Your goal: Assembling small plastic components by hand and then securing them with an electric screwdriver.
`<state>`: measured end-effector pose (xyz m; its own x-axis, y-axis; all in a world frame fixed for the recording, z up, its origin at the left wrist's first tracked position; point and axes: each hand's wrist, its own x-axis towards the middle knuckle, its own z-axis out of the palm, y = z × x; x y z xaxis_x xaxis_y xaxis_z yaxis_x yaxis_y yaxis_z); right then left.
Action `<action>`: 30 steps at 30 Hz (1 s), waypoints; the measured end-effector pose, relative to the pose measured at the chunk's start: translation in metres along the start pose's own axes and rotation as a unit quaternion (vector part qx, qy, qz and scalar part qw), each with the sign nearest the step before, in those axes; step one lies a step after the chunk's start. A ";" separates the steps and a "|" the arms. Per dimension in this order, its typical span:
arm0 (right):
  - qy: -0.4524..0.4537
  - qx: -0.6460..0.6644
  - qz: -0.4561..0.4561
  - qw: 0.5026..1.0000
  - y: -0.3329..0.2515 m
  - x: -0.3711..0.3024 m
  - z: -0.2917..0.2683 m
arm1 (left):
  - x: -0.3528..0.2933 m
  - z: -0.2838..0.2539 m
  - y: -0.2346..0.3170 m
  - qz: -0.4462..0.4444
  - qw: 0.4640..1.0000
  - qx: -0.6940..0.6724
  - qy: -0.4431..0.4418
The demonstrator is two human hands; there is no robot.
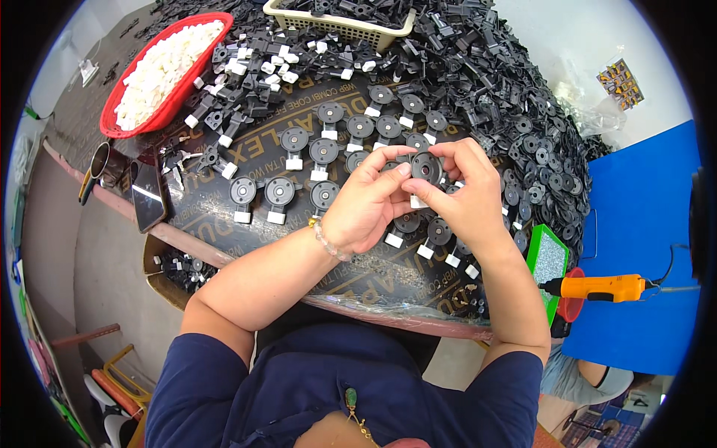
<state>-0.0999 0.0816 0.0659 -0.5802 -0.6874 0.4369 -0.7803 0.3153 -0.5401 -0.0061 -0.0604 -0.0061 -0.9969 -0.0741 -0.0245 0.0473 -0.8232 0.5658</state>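
Between both hands, above the middle of the table, is a round black plastic part (pixel 426 169) with a white block (pixel 418 201) at its lower end. My left hand (pixel 366 200) pinches its left side with thumb and fingers. From the right, my right hand (pixel 472 193) grips the rim with its fingers curled round it. Several similar assembled pieces, each a black disc with a white block, lie in loose rows around the hands, such as a black disc piece (pixel 279 191) at the left. Some of those pieces are partly hidden beneath my hands.
A red basket (pixel 176 103) of white blocks stands far left, near a beige basket (pixel 358 31) of black parts. Loose black parts (pixel 478 67) heap up behind and rightward. An orange electric screwdriver (pixel 603 288) lies right by a green-rimmed tray (pixel 533 250). A phone (pixel 148 196) rests at the left edge.
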 end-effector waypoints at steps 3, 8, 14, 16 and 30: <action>0.023 -0.044 -0.035 0.998 0.001 0.002 0.002 | 0.001 0.001 0.000 0.010 1.000 0.014 0.011; 0.008 -0.026 0.014 1.000 -0.003 0.004 0.004 | -0.001 0.002 0.000 0.019 0.999 0.027 0.018; -0.025 -0.086 -0.100 0.991 0.001 0.009 -0.001 | -0.002 0.004 0.006 0.001 0.997 0.054 0.051; -0.084 -0.070 -0.067 0.992 -0.004 0.015 -0.013 | -0.003 0.006 0.008 0.009 0.996 0.063 0.070; -0.187 0.048 -0.059 0.979 -0.012 0.049 -0.019 | -0.001 0.007 0.020 0.032 0.994 -0.090 0.056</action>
<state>-0.1234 0.0567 0.1067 -0.3477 -0.9124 0.2158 -0.8003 0.1689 -0.5753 -0.0050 -0.0733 0.0108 -0.9788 -0.1837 -0.0904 0.1312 -0.9017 0.4120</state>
